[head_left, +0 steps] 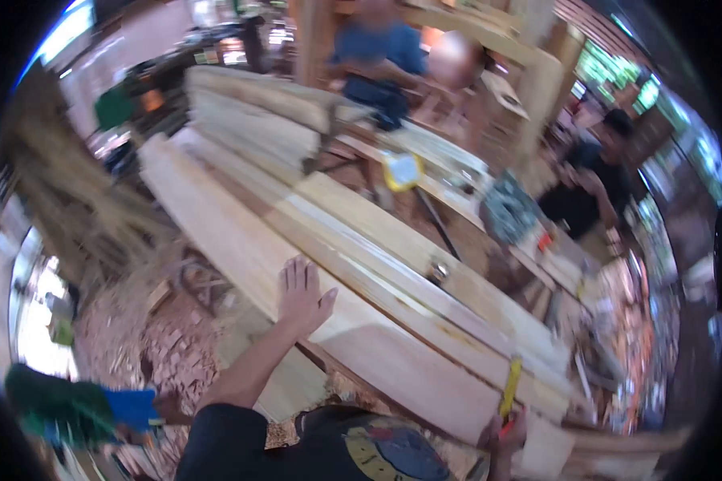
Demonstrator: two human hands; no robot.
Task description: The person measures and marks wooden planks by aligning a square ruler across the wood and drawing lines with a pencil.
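My left hand (303, 301) lies flat on a long pale wooden plank (377, 349), its fingers stretched out. Near the plank's close right end, my right hand (507, 434) is wrapped round a tape measure (505, 423). A short length of its yellow blade sticks up and away across the neighbouring board. The tape's case is mostly covered by my fingers, and the picture is blurred there. More boards (409, 301) lie side by side just beyond the plank, roughly parallel to it.
A small metal object (437, 271) sits on the farther board. Thick timber (257, 100) is stacked at the back left. One person in blue (377, 52) is beyond the boards, another in dark clothes (590, 180) at right. Wood chips (180, 353) cover the floor at left.
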